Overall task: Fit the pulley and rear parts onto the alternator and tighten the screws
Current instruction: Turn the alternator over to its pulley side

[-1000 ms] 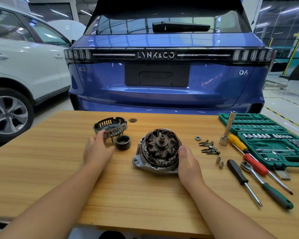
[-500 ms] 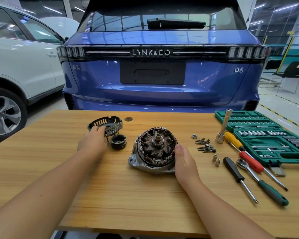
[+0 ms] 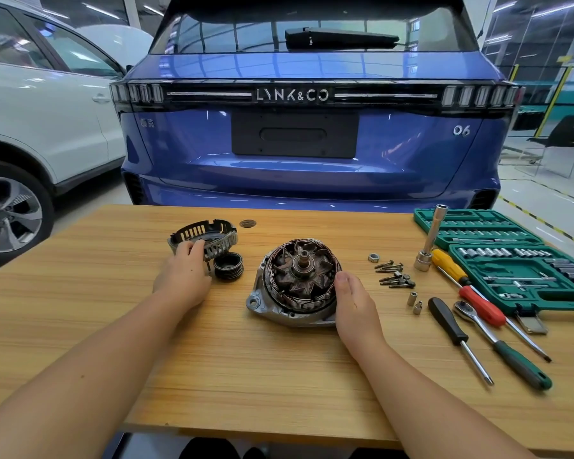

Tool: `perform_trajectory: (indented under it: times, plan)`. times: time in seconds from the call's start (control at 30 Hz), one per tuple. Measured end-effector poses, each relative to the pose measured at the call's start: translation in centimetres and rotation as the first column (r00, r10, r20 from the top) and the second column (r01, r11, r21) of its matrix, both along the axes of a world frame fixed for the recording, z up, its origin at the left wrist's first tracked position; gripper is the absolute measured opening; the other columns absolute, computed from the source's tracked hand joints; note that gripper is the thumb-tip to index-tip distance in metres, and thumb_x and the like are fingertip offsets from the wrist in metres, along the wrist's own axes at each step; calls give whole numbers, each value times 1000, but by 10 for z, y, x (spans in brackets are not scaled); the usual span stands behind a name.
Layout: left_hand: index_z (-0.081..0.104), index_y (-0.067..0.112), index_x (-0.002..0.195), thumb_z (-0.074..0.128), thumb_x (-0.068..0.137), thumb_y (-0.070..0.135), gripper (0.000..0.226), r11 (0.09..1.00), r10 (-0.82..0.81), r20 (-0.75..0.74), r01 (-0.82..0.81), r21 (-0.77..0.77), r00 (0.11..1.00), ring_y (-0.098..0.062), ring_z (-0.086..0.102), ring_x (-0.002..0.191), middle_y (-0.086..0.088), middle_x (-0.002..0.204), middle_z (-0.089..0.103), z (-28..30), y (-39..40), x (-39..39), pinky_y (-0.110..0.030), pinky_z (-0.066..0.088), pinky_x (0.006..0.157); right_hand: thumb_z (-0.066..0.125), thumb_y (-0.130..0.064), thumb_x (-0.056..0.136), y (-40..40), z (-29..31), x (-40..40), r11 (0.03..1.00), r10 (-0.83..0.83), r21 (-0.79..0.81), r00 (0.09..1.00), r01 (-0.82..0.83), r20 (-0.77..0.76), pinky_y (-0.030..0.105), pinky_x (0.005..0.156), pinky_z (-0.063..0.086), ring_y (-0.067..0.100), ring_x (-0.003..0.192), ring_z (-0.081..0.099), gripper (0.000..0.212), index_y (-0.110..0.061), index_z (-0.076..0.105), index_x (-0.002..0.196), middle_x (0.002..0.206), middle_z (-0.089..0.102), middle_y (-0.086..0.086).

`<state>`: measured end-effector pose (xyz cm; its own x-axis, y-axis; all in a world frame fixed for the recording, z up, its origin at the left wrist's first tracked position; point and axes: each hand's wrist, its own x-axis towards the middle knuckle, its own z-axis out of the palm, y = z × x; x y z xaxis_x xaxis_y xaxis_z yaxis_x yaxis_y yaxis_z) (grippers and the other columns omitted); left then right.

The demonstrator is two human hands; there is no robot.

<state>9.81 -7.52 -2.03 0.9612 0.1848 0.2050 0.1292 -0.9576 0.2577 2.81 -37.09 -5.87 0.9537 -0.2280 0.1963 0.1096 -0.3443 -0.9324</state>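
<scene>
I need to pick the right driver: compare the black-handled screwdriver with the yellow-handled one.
The black-handled screwdriver lies nearer the person, clear of other tools; the yellow-handled screwdriver lies farther back, its shaft running under the red handle. The black handle looks slimmer, the yellow one bulkier. Both lie flat on the wooden table, tips toward the person.

the right hand (image 3: 352,303) covers the near right rim of the alternator (image 3: 295,283). the left hand (image 3: 183,276) hides the near side of the rear cover (image 3: 209,238). the green socket case (image 3: 517,260) runs off the right edge. the screws (image 3: 393,274) are too small to tell apart.
</scene>
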Motion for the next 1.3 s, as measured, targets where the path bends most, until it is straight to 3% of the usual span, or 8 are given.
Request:
perform_trajectory:
  times: [0.2,0.27,0.37,0.43,0.53,0.73,1.0,1.3]
  plan:
    - [9,29,158,70,89,37,93,997,73,-16,-73,13,997,-31,19,149,-6,167,3,-4,-10,-22,-51,30,116,29,-63,101,1,2,-1,1000,-7,23,1000,7,-28,12,77,36,-8,98,52,51,-32,57,131,102,57,-30]
    - [26,28,154,67,89,38,77,993,113,152,-110,-28,982,-30,19,148,-7,163,15,-10,-21,-34,-53,23,116,30,-63,101,2,3,-1,999,1,32,999,0,-34,18,81,37,-1,103,52,53,-31,55,135,103,55,-30]
    - [50,25,138,55,96,38,44,965,90,366,10,-264,926,-22,40,134,0,144,45,-18,-49,-47,-51,36,106,31,-65,101,2,4,-2,999,4,40,999,-3,-40,20,81,37,3,108,50,54,-32,55,136,102,53,-33]
    - [56,27,129,43,103,42,33,849,6,293,150,-507,956,-12,53,114,8,125,60,-19,-77,-54,-40,46,92,31,-65,101,2,5,-4,999,12,32,999,-10,-50,25,84,39,4,109,51,53,-33,55,135,105,56,-29]
    - [52,38,119,30,101,60,36,584,-87,144,168,-795,986,9,48,93,30,98,53,-20,-109,-66,-22,36,76,34,-63,101,0,5,-7,999,24,34,998,-22,-57,22,81,40,-1,104,53,41,-39,57,125,105,58,-29]
    - [37,34,150,33,71,90,98,537,-136,129,182,-824,982,-12,48,128,13,139,54,-30,-105,-70,-37,41,100,36,-55,103,-3,5,-11,996,49,73,997,-45,-58,25,87,42,0,109,55,44,-32,62,131,108,60,-28]
    - [44,34,146,36,81,82,81,566,-125,158,201,-799,980,-13,54,123,11,133,60,-30,-104,-73,-40,46,100,36,-53,105,-1,9,-15,996,45,77,997,-40,-67,16,77,40,-12,98,53,25,-45,59,100,100,62,-28]
    - [51,33,136,31,98,66,55,582,-95,163,187,-791,982,-11,52,120,18,122,60,-34,-105,-68,-30,44,90,33,-50,106,-1,8,-14,999,32,28,998,-30,-53,15,76,40,-11,99,52,27,-42,58,112,103,62,-26]
